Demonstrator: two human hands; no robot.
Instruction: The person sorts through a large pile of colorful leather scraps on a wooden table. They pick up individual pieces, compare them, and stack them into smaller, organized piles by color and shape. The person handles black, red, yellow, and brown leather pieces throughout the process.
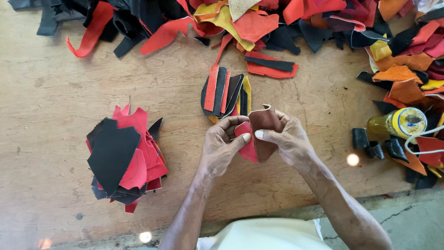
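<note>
Brown leather piece (265,132) (over red piece (246,146))

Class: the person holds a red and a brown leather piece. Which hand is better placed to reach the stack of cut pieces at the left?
Probably the left hand: it is nearer the stack, with bare table between.

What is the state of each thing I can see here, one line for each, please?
left hand: gripping the red piece
right hand: gripping the brown piece
red piece: held, partly under the brown piece
brown piece: held up, curled
cut-piece stack: lying flat
yellow bottle: on its side
</note>
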